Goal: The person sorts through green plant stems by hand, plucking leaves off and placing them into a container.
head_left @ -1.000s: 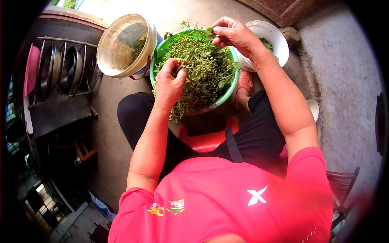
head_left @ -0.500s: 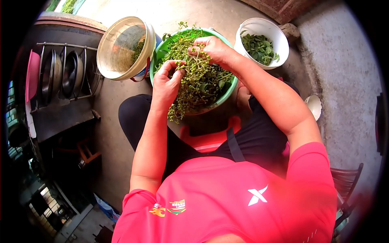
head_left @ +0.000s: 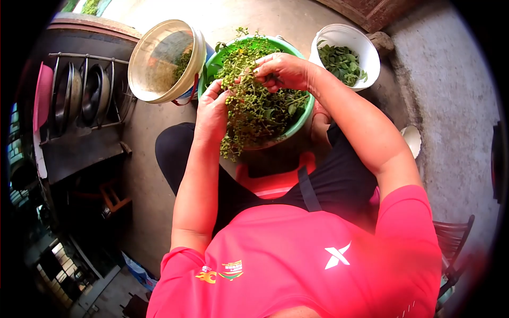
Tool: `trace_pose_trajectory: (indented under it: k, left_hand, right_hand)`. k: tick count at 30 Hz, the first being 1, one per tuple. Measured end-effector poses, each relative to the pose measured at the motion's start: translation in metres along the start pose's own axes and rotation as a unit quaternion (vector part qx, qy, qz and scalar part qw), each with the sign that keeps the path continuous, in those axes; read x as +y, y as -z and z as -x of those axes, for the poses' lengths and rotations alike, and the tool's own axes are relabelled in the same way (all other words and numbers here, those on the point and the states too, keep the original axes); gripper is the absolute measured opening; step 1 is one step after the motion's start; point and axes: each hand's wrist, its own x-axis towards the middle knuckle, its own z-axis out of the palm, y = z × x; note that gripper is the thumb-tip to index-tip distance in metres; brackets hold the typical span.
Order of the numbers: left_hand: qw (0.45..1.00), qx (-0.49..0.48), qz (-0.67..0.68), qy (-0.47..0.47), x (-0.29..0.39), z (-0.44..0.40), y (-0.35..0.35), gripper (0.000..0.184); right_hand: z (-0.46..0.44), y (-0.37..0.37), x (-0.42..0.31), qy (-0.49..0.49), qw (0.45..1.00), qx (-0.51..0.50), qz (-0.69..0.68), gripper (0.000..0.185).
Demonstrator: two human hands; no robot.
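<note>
A green tub [head_left: 300, 123] between my knees is heaped with sprigs of small round green berries [head_left: 253, 112], their thin stems tangled with some leaves. At the left of the heap, my left hand [head_left: 213, 112] pinches a berry sprig [head_left: 236, 79] between thumb and fingers. My right hand [head_left: 286, 71] comes over the heap from the right, its thumb and fingers closed on the stem side of the same sprig. Its fingertips partly hide what lies between them. Some berry clusters hang over the near rim.
A tilted whitish bucket [head_left: 139, 87] with some greenery stands at the left. At the right is a white bucket [head_left: 367, 46] of green leaves [head_left: 339, 64]. A rack [head_left: 90, 55] holds pans at far left. A pale bowl [head_left: 411, 139] and a dark chair [head_left: 456, 241] are at the right.
My right hand has shifted slightly down and right, its fingers curling more. My left hand has moved a little left and down. Both stay at the berry sprigs.
</note>
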Motion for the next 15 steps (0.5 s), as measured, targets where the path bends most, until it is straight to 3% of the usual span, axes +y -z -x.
trace_pose_trajectory:
  k: [5, 7, 10, 12, 14, 15]
  left_hand:
    - [0.997, -0.041, 0.055, 0.02, 0.004, 0.006, 0.004, 0.022]
    - [0.991, -0.092, 0.099, 0.007, 0.012, 0.011, 0.001, 0.024]
    - [0.999, 0.012, 0.012, 0.047, 0.02, 0.007, -0.001, 0.027]
    - [0.997, 0.01, 0.052, 0.047, 0.012, 0.003, 0.006, 0.027]
    - [0.995, 0.007, 0.093, 0.047, 0.003, -0.002, 0.014, 0.028]
    - [0.992, 0.017, 0.104, 0.064, 0.001, -0.004, 0.017, 0.03]
  right_hand:
    - [-0.001, -0.002, -0.002, 0.027, 0.998, -0.011, 0.062, 0.016]
    - [0.008, -0.015, -0.014, 0.094, 0.978, 0.009, 0.184, 0.022]
    - [0.011, -0.019, -0.017, 0.108, 0.977, 0.036, 0.181, 0.027]
    - [0.007, -0.017, -0.011, 0.125, 0.968, 0.092, 0.196, 0.023]
    - [0.005, -0.015, -0.012, 0.113, 0.906, 0.204, 0.352, 0.021]
    - [0.006, -0.015, -0.013, 0.074, 0.94, 0.168, 0.288, 0.02]
